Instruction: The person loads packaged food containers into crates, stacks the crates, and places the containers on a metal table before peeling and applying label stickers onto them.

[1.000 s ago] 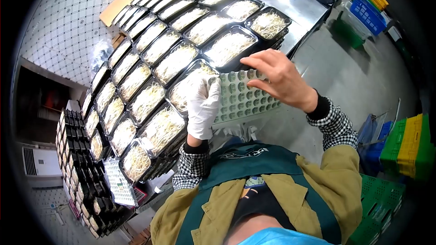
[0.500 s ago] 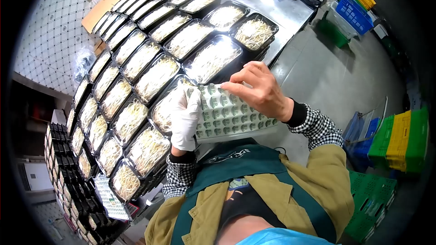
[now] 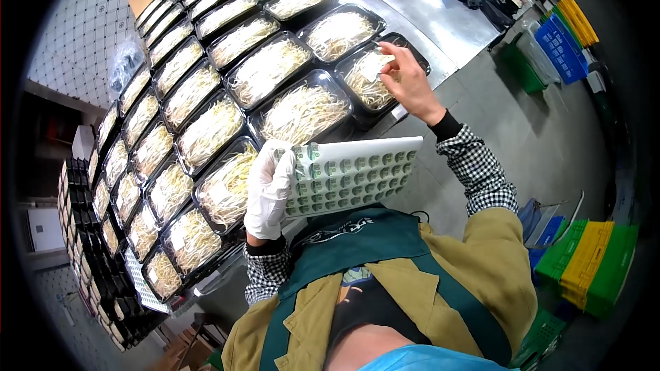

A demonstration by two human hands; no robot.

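My left hand (image 3: pixel 269 189), in a white glove, grips the left edge of a sheet of round green stickers (image 3: pixel 350 178). A blank white strip runs along the upper part of the sheet. My bare right hand (image 3: pixel 411 82) is over a black tray of bean sprouts (image 3: pixel 368 86) at the near right corner of the rows. Its thumb and fingers are curled together beside a pale patch on that tray; what lies between the fingertips is too small to make out. Another sprout tray (image 3: pixel 306 110) sits just beyond the sheet.
Rows of filled sprout trays (image 3: pixel 210 127) cover the metal table (image 3: pixel 412 7), with more stacked at the lower left. A second sticker sheet (image 3: pixel 141 282) lies by the near left edge. Coloured crates (image 3: pixel 584 261) stand on the floor at right, with a blue crate (image 3: pixel 560 48) farther back.
My right hand has left the sticker sheet and moved up and away to the corner tray. My left hand still holds the sheet, slightly lower and left in view. The view has shifted.
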